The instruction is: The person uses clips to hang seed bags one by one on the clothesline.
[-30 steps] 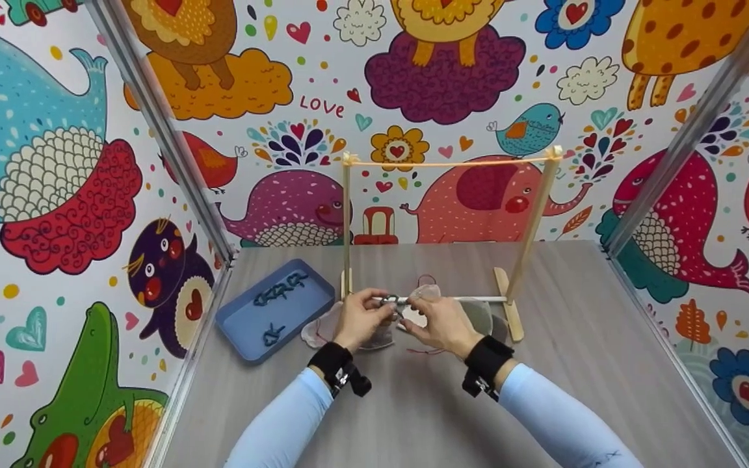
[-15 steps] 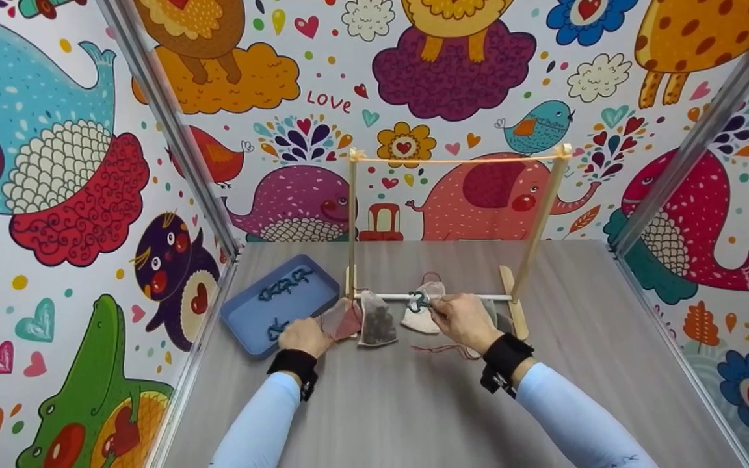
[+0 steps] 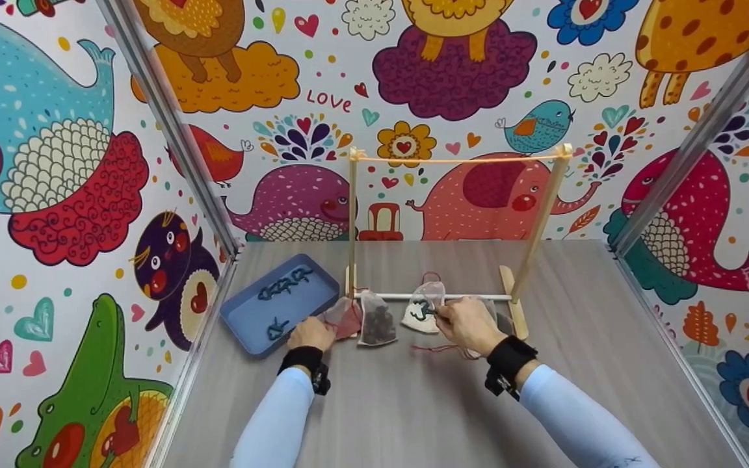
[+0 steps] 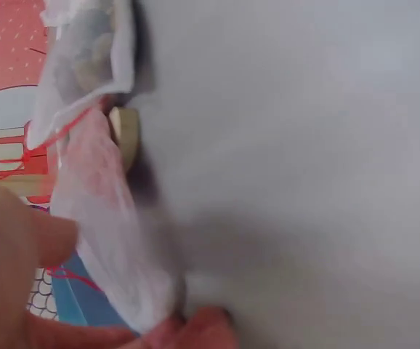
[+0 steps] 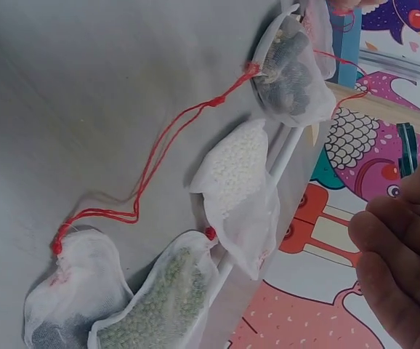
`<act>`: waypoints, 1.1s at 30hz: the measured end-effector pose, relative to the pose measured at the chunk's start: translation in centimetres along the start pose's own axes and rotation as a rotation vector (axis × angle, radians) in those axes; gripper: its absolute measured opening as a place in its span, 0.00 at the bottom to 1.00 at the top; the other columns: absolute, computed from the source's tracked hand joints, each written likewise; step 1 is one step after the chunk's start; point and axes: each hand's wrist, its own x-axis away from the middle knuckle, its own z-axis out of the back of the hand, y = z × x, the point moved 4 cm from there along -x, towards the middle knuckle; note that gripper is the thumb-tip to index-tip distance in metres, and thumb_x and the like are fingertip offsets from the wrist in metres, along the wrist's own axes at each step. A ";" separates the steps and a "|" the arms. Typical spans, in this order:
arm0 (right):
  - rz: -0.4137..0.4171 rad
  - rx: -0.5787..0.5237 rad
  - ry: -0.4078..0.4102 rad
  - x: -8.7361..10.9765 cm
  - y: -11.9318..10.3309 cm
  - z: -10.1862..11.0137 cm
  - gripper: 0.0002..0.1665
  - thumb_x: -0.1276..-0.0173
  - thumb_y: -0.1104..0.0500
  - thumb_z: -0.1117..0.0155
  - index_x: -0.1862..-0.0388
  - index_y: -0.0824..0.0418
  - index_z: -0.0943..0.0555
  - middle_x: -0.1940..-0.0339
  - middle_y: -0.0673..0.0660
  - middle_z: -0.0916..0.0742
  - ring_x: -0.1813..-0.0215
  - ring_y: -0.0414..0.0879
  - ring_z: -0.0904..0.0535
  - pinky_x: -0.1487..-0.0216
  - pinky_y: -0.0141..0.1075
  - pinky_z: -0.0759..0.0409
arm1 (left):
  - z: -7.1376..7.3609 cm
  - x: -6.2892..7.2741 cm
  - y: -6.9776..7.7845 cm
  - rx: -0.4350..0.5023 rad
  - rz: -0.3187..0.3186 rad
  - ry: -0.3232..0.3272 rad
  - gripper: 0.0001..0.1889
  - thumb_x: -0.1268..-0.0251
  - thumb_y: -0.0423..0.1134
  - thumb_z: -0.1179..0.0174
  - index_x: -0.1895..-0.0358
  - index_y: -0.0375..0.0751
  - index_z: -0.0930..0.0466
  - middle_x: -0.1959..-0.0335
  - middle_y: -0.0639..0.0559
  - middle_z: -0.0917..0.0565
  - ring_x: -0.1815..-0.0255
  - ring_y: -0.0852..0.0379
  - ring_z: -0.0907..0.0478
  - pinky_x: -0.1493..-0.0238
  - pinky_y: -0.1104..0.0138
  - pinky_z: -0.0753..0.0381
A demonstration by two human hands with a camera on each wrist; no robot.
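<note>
My left hand point(image 3: 311, 334) is beside the tray, its fingers pinching the end of a drawstring mesh bag with pinkish contents point(image 3: 346, 320). In the left wrist view that bag point(image 4: 105, 211) stretches up from my fingertips point(image 4: 206, 331). My right hand point(image 3: 472, 324) pinches a dark green curled hook point(image 3: 421, 311), which overlaps a mesh bag of white grains point(image 3: 413, 323) in the head view. Only part of the hook point(image 5: 408, 145) shows in the right wrist view. Between my hands lies a mesh bag with dark contents point(image 3: 378, 323).
A blue tray point(image 3: 251, 328) at the left holds several dark green hooks point(image 3: 283, 285). A wooden stand has an orange cord point(image 3: 459, 160) across its top and a white rod point(image 3: 391, 296) low down. A mesh bag of green beans point(image 5: 159, 305) lies near my right hand.
My hands have parted. The left moved from the middle to the bag by the tray, then slightly right; the right carried the green hook rightward and lowered it slightly.
</note>
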 end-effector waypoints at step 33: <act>-0.011 -0.064 -0.075 -1.2 0.8 1.3 0.11 0.34 0.65 0.22 0.76 0.59 0.13 0.81 0.53 0.12 0.82 0.38 0.25 0.80 0.39 0.21 | 14.5 5.9 14.1 -0.213 -0.680 0.458 0.10 0.27 0.34 0.32 0.70 0.37 0.14 0.69 0.38 0.08 0.70 0.34 0.09 0.70 0.43 0.10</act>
